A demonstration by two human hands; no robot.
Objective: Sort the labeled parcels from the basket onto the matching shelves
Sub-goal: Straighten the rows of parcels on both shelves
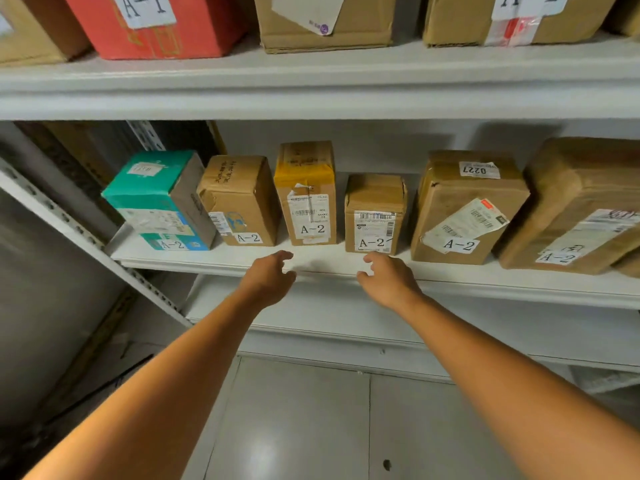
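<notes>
Left hand: the left hand (268, 277) is hovering at the front edge of the middle shelf (325, 262), fingers loosely curled and spread, holding nothing.
Right hand: the right hand (388, 278) is hovering at the same front edge, just below the small box (375, 202), fingers half curled, also holding nothing; whether a fingertip is touching the box cannot be told.
Parcel nearest: the small box is standing upright near the shelf's front edge, its A-2 label facing out, between the tall box (306, 188) with yellow tape and the tilted box (464, 202) marked 0227.
Row: a teal box (159, 188) is sitting towards the left end, a brown box (239, 195) just beside it; all are showing A-2 labels.
Above: the upper shelf (311, 81) is carrying a red box (156, 26) labelled A-1.
Basket: not showing here.
Step, as a judgement: the hands are probably working on the small box, either squaring it up or leaving it in place.
Doing it well: both palms should be closing on the box's side faces, low down, keeping the label forward and the base flat.
Watch: the tall box is standing narrow and close, so the left hand should be staying clear of it.
</notes>
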